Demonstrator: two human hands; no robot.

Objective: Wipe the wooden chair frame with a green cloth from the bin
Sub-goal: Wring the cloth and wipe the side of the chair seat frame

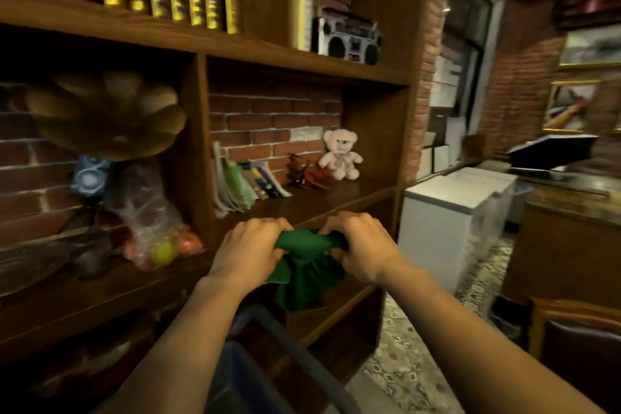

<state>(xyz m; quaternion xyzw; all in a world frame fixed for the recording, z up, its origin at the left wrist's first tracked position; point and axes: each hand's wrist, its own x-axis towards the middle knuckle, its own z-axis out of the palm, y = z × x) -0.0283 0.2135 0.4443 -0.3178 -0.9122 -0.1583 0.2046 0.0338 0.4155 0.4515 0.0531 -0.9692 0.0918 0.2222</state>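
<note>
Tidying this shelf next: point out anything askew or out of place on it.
The books beside the teddy bear have slumped over and lean instead of standing upright. A small red toy plane lies tipped beside them. Nothing looks spilled or broken, though the view is blurred.

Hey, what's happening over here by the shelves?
A person is standing at a wooden bookshelf, holding a bunched green cloth with both hands. The left hand and right hand each grip its top edge, and the rest hangs down above a dark bin below. A wooden chair shows at the lower right edge, away from the hands, so no wiping has begun yet.
</note>
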